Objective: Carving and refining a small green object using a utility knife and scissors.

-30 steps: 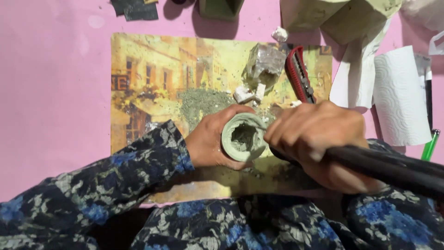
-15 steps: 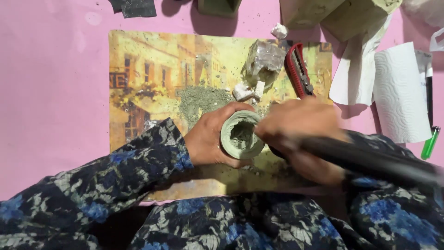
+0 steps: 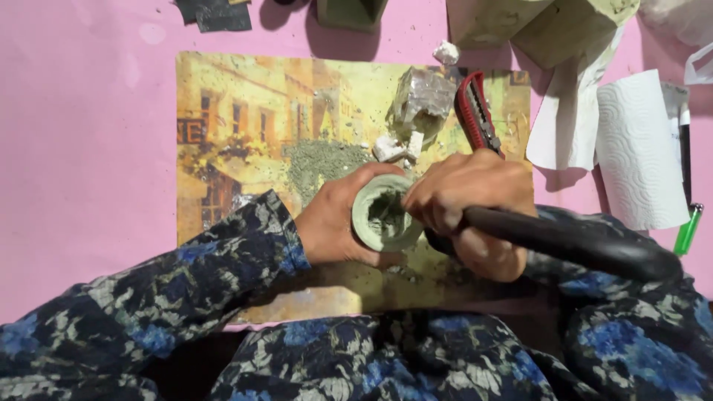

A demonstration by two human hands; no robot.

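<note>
Cup (image 3: 382,217) of pale green clay sits on its side near the middle of the bench, above the picture mat (image 3: 245,119) that covers part of the pink top. Its open mouth faces up toward the camera, and grey-green crumbs lie inside. The left hand (image 3: 338,223) wraps round its left wall in a closed grip, holding it steady. The right hand (image 3: 471,204) is closed round a thick black handle (image 3: 564,245) that runs off to the right; its working end is hidden at the cup's rim, so what it is cannot be told. This looks like the hollowing or cleaning step, and it seems partway through. A next stroke would call for a firm hold on the cup and light pressure on the thin wall. A red cutter (image 3: 475,111) lies just far of the right hand, and a paper towel roll (image 3: 639,148) lies to the right.
</note>
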